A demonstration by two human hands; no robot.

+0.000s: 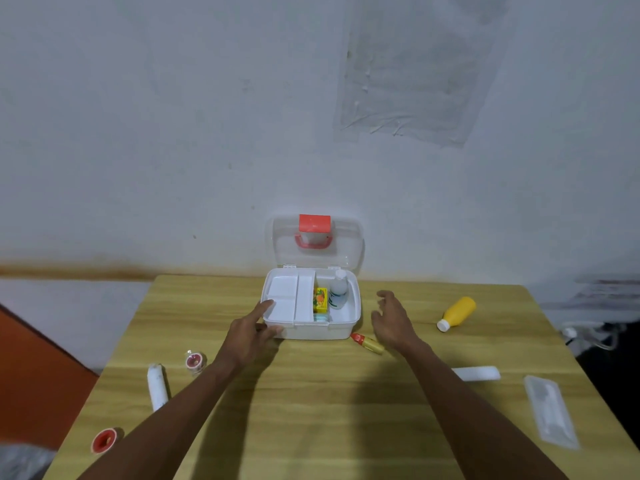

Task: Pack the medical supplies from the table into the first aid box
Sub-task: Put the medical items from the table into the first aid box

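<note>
The white first aid box (353, 320) stands open at the table's far middle, its clear lid (346, 244) with a red latch upright. A white inner tray (284, 296) covers its left half. Its right half holds a yellow carton (320, 299), a clear bottle (338, 289) and something pale blue. My left hand (254, 332) grips the box's front left corner, fingers on the tray rim. My right hand (393, 318) hovers open just right of the box. A small red-capped yellow tube (369, 342) lies between that hand and the box front.
On the wooden table (329, 410), a yellow bottle (457, 312) lies far right. A white packet (479, 373) and a clear sealed pack (550, 412) are at the right. At the left lie a white bandage roll (157, 386) and two tape rolls (195, 361), (104, 441).
</note>
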